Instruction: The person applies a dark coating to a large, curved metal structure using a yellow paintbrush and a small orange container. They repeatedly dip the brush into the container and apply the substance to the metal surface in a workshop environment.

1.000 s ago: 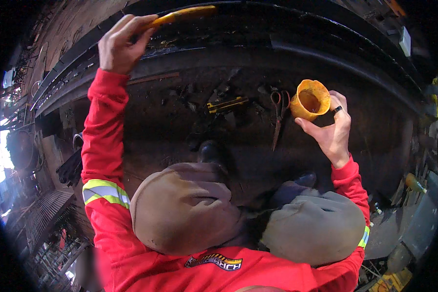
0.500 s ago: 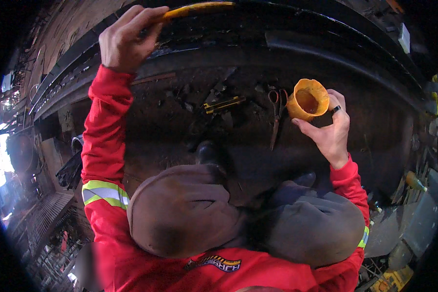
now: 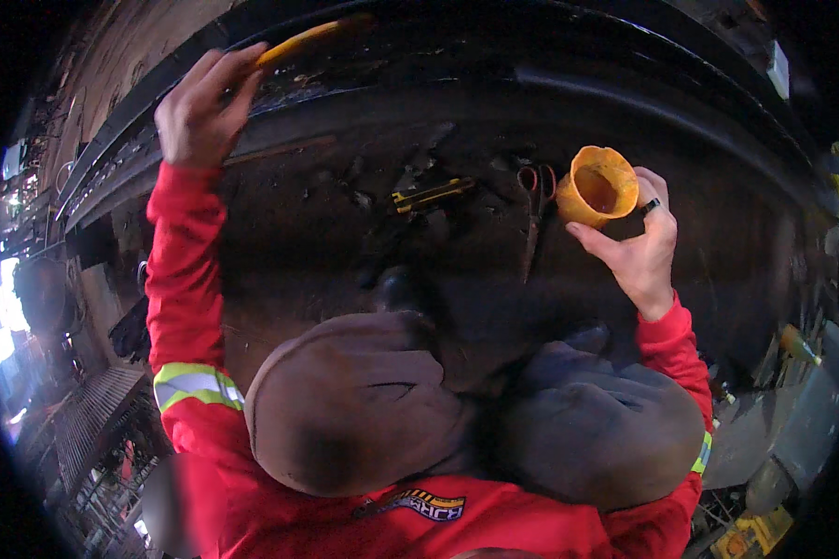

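Observation:
My left hand (image 3: 200, 112), at the upper left, is closed around one end of a slim yellow-handled tool (image 3: 298, 42). Its far end is brownish and blurred against a dark beam, so I cannot tell its kind. On the right, my right hand (image 3: 639, 242) grips a yellow cup (image 3: 578, 200) with a wavy rim, tilted toward me. Some amber-brown liquid shows inside it. Just left of the cup lies a pair of scissors (image 3: 533, 214) with reddish handles. A yellow and black utility knife (image 3: 433, 195) rests farther left, among dark scraps.
A long dark metal beam (image 3: 625, 93) curves across the far side. My knees (image 3: 345, 410) are bent in front of me. Metal racks and grating (image 3: 98, 419) stand at the left, and grey panels with a yellow object (image 3: 755, 536) at the lower right.
My left hand has moved left and slightly nearer, drawing the yellow-handled tool along. The cup in my right hand has shifted slightly right.

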`<state>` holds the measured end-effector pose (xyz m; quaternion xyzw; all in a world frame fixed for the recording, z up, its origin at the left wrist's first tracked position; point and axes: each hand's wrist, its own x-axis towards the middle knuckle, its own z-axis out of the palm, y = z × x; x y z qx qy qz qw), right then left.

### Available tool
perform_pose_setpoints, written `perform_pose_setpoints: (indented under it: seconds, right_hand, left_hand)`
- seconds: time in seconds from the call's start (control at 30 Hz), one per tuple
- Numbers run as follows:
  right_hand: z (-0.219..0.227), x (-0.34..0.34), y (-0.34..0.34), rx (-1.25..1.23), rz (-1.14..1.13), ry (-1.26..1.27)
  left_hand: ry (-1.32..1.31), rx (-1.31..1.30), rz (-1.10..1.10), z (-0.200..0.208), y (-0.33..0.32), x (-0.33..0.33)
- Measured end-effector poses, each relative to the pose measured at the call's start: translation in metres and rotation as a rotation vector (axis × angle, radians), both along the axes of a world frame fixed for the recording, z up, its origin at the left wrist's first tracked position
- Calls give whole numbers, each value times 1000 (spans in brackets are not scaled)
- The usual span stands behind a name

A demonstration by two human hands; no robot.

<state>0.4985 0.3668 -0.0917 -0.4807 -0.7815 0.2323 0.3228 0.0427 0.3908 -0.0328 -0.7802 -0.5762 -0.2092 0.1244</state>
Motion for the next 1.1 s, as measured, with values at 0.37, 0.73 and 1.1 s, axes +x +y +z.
perform_pose_setpoints:
  seconds: [0.37,0.73,1.1]
  right_hand:
    - [-1,1,2,12,6,-18]
    - [-6,1,0,-88,-31,62]
    - [-5,3,1,-35,21,18]
  left_hand:
    - [-252,-135,-48,6,13,3]
    - [-315,0,524,4,-81,-68]
    - [-243,374,519,-57,-66,25]
